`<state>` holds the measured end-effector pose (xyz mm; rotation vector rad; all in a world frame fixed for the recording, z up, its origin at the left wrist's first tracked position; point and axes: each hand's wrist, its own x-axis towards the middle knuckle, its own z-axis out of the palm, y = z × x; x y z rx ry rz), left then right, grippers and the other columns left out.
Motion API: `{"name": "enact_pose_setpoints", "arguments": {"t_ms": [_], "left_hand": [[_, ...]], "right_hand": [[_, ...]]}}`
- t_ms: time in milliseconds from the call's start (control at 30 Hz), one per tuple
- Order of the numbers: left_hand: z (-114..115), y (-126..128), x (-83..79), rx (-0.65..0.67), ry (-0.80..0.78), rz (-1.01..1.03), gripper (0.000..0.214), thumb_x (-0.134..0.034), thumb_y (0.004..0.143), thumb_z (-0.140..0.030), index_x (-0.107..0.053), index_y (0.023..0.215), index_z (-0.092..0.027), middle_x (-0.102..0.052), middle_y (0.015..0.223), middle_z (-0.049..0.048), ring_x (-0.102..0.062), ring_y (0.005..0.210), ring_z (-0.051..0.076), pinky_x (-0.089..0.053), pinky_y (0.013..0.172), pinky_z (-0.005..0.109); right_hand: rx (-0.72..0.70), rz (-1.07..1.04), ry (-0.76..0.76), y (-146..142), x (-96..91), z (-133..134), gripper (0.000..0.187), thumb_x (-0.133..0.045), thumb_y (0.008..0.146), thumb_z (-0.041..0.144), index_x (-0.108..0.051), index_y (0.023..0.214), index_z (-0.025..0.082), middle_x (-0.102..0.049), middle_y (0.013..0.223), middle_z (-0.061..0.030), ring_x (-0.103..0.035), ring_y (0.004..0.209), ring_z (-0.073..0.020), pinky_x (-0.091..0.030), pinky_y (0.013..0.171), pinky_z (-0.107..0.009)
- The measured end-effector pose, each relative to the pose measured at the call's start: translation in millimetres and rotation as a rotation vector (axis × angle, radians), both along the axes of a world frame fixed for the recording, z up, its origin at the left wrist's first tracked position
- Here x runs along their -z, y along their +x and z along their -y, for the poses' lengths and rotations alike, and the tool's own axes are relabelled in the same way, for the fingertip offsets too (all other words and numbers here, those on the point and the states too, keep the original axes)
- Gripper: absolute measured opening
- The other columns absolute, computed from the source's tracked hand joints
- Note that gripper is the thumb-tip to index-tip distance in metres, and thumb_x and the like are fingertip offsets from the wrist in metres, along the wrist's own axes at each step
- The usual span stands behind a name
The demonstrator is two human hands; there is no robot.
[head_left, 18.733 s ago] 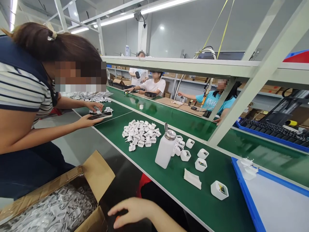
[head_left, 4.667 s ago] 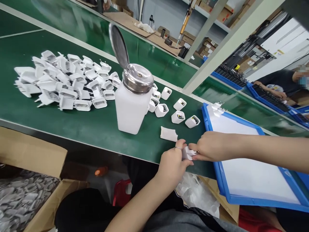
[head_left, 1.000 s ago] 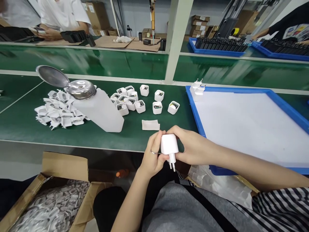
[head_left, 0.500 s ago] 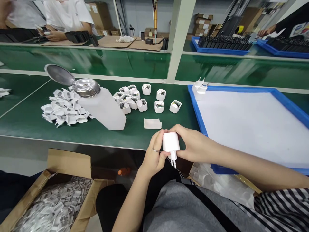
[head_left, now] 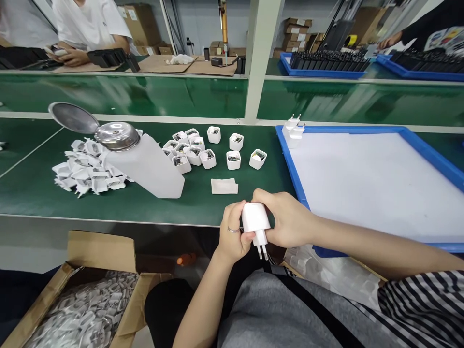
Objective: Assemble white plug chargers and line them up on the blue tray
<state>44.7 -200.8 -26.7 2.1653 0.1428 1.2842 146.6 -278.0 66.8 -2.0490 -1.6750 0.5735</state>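
Observation:
A white plug-in charger (head_left: 255,217) with two pins pointing down toward me is held between both hands, just off the bench's front edge. My left hand (head_left: 234,232), with a ring on one finger, grips its left side, closed. On its right side my right hand (head_left: 286,217) is closed around it too. Just beyond lies a folded white cloth (head_left: 224,186). Several open white charger housings (head_left: 233,160) with parts inside stand farther back. Left of them, a white dispenser bottle (head_left: 148,166) with a raised metal lid leans in front of a pile of white plug covers (head_left: 87,166).
A blue-rimmed tray (head_left: 295,179) lined in white is at the right, with a few finished-looking plugs (head_left: 293,129) at its far left corner. Below left, a cardboard box (head_left: 101,249) holds many white pieces. Across the bench, a co-worker's hands (head_left: 74,57) work near black parts.
Both hands still hold the charger, which has tilted slightly, its pins swinging a little to the right. The whole view has shifted a little.

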Motion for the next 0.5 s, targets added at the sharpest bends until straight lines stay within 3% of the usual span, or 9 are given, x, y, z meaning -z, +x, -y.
{"name": "enact_pose_setpoints", "arguments": {"t_ms": [300,400,500], "left_hand": [[-5,4,-3.2,-0.037,0.042,-0.035,0.045,-0.023,0.080,-0.046,-0.037,0.110,-0.016,-0.048,0.088,0.0080,-0.048,0.079,0.017,-0.041,0.065,0.028],[-10,3,-12.0,-0.014,-0.061,-0.182,0.040,-0.027,0.080,-0.043,-0.041,0.105,-0.016,-0.050,0.087,0.0076,-0.049,0.079,0.016,-0.040,0.067,0.027],[-15,1,-26.3,0.011,-0.238,-0.351,0.035,-0.029,0.080,-0.038,-0.049,0.098,-0.015,-0.054,0.081,0.0052,-0.051,0.073,0.014,-0.040,0.065,0.024]], "right_hand": [[-0.001,-0.151,0.039,10,9.4,-3,0.028,-0.059,0.053,0.025,-0.033,0.063,0.020,-0.039,0.051,0.0074,-0.034,0.044,-0.0069,-0.025,0.041,-0.020],[0.068,-0.338,-0.035,16,14.3,-9,0.030,-0.060,0.050,0.020,-0.035,0.065,0.019,-0.042,0.054,0.0074,-0.040,0.049,-0.0077,-0.030,0.044,-0.020],[0.116,-0.670,-0.131,19,19.6,-15,0.035,-0.064,0.046,0.018,-0.036,0.067,0.018,-0.046,0.057,0.0074,-0.047,0.054,-0.0086,-0.035,0.049,-0.021]]}}
